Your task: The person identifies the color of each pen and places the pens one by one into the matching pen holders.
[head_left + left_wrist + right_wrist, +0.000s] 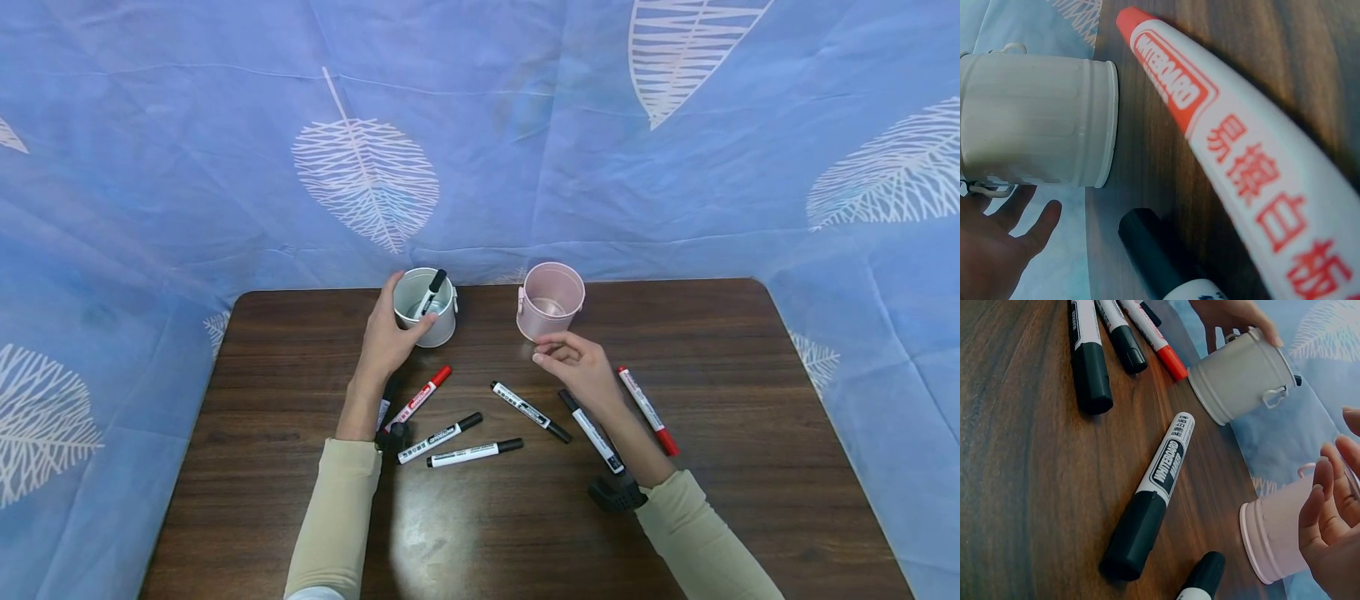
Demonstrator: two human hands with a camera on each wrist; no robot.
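Note:
My left hand point(384, 337) grips the left side of a small white bucket point(442, 332) at the far edge of the table, thumb on its near side. A black-capped marker point(432, 292) leans inside that bucket. My right hand point(583, 367), fingers loosely bent, hovers just in front of a pink bucket point(534, 319); I see nothing held in it. In the right wrist view, the fingers partly cover the pink bucket point(1269, 534). A whiteboard marker with a black cap point(1147, 500) lies near that hand.
Between my forearms lie a red-capped marker point(420, 397) and several black-capped ones, including one point(475, 452) nearest me. Under my right forearm is a black-capped marker point(592, 432), with a red-capped marker point(648, 408) to its right. Another marker point(386, 402) is partly hidden by my left wrist.

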